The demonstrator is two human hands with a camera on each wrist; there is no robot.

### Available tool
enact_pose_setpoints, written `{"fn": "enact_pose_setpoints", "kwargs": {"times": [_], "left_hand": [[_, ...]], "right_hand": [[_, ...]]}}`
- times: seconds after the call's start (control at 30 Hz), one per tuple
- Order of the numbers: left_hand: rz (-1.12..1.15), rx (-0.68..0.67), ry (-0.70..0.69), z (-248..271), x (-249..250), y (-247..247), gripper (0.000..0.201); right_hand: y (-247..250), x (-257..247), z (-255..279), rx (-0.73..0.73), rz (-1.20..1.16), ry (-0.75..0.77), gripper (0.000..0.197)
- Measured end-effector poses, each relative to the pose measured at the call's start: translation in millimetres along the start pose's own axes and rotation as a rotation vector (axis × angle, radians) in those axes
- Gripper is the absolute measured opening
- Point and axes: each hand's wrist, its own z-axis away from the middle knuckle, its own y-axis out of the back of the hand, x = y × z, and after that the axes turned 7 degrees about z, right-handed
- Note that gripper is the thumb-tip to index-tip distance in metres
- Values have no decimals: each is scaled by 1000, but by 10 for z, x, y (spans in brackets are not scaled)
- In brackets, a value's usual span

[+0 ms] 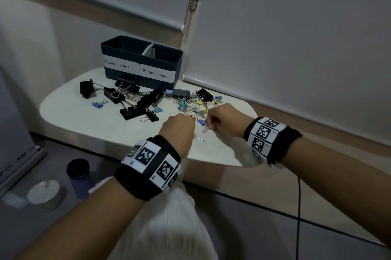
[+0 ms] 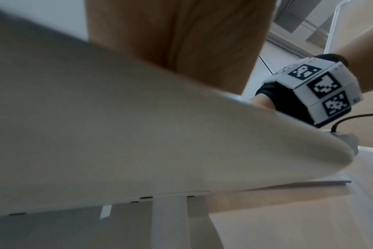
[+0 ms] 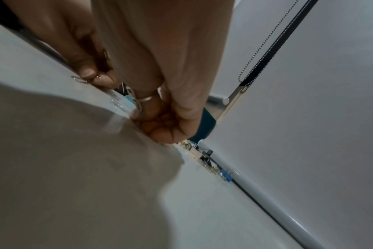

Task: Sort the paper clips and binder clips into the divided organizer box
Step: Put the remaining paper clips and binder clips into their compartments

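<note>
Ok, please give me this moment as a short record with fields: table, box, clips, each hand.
table: rounded cream tabletop
box: dark blue divided plastic organizer box, labelled "Paper clips" left, "Binder clips" right
clips: black and pastel metal binder clips mixed with silver wire paper clips, unsorted on table
left hand: fingers curled over clips
right hand: fingers curled at clip pile

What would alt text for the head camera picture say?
Two hands, left hand and right hand, pick at silver paper clips on a pale table. Behind lie scattered binder clips and a dark organizer box labelled for each kind.
</note>
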Motion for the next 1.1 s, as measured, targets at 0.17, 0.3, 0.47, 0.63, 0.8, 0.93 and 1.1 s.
{"fn": "enact_pose_setpoints", "kwargs": {"times": [0.17,0.3,0.47,0.63,0.8,0.93,1.1], "left_hand": [[-32,38,-27,64,-5,-12,19],[-1,42,-32,77,-27,23,22],[70,-7,-103,18,-9,61,22],[-26,-110,-114,-38,89,80,19],[-191,-122,-147,66,138,117,17],[-104,-58,-98,83,-15,318,17],[136,210,14,-28,-422,1111,14]], "right_hand": [[18,102,52,-6,-68,9,25],[47,124,55,10,-93,133,19],[26,41,30,-38,21,168,16],[-30,51,-11,-85,159,163,24],[5,-13,-39,-131,248,131,13],[239,-129,-209,-161,180,65,24],[725,-431,-601,59,18,33,15]]}}
